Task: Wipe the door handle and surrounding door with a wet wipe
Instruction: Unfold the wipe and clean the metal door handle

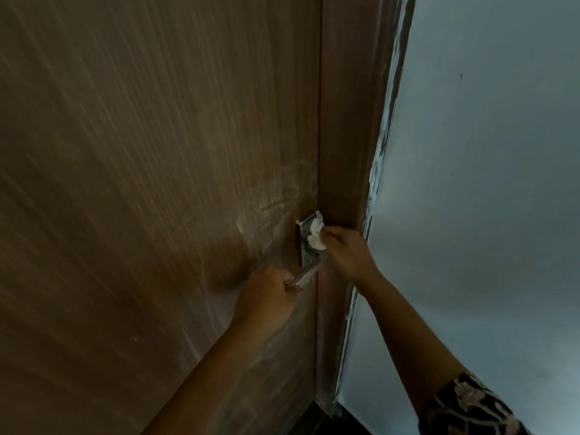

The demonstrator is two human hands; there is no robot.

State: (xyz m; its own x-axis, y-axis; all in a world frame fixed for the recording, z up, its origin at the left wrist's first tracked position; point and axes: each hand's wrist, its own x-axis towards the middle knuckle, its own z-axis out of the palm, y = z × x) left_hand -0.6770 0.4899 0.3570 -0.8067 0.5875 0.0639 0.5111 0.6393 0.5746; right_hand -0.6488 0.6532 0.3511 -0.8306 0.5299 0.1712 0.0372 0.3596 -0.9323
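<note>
Patterned sleeve (470,406); right hand (348,254) presses wipe (315,235) on handle (309,271).

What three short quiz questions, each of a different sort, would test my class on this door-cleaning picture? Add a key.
1. True or false: the wet wipe is pressed on the metal plate above the lever.
2. Which hand grips the door handle? A) left B) right C) neither
3. Fill in: pale smear marks show on the wooden ____ beside the plate.

Key: 1 true, the right hand holds it there. 2 A, the left hand. 3 door.
</note>
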